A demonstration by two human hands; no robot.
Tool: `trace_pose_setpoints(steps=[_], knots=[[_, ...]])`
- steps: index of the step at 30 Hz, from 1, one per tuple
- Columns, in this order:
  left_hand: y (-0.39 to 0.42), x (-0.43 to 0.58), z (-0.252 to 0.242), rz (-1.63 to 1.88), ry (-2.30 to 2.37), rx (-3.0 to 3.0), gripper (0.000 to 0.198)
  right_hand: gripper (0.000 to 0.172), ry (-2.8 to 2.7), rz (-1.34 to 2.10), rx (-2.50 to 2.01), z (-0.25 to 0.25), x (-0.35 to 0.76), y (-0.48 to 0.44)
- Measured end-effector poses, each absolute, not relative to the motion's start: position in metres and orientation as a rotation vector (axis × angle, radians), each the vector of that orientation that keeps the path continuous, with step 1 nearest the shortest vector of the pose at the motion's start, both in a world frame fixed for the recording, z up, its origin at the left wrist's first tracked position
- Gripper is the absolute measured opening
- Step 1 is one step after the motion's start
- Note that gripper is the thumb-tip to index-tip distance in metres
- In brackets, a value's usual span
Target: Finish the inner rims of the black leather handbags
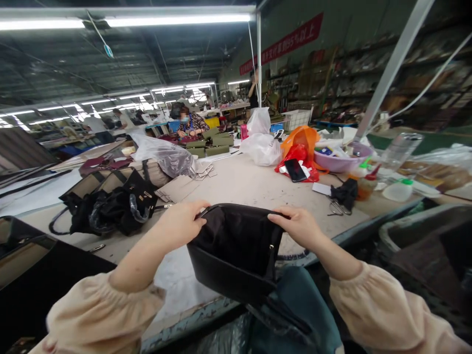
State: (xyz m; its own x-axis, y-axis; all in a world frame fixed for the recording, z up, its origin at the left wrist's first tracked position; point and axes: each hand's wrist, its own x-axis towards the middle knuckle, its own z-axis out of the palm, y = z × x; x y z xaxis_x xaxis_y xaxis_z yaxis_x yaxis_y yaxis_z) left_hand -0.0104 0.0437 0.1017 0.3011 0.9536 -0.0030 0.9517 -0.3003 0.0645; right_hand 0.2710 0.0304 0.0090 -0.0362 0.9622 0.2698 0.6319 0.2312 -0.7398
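Observation:
A black bag (232,275) is held up in front of me at the table's near edge, its mouth spread wide so the dark lining shows. My left hand (184,221) pinches the rim at its left corner. At the right corner, my right hand (297,223) grips the same rim between thumb and fingers. A small gold zipper pull (272,247) hangs inside on the right. Below the bag, dark teal material (308,305) lies over my lap, with a black strap across it.
Several black bags (110,206) lie on the left of the table (236,182). Scissors (339,209), a black cloth (345,192), bottles and a phone (295,170) are on the right, near a purple basin (342,160). A co-worker (191,123) sits across, behind green pieces (210,142).

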Motion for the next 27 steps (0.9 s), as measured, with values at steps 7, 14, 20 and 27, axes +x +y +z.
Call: trace_pose_setpoints(steps=[7, 14, 20, 27], knots=[[0.035, -0.009, 0.103, 0.023, 1.834, 2.505, 0.042, 0.025, -1.860, 0.561, -1.419, 0.020, 0.258, 0.018], [0.059, 0.006, 0.085, 0.089, 1.671, 2.599, 0.036, 0.022, -1.891, 0.541, -1.438, 0.020, 0.259, 0.013], [0.069, 0.006, 0.078, 0.139, 1.564, 2.710, 0.027, 0.024, -1.904, 0.505, -1.344, 0.023, 0.255, 0.019], [0.074, 0.001, 0.078, 0.164, 1.551, 2.535, 0.028, 0.017, -1.847, 0.529, -1.362, 0.021, 0.246, 0.025]])
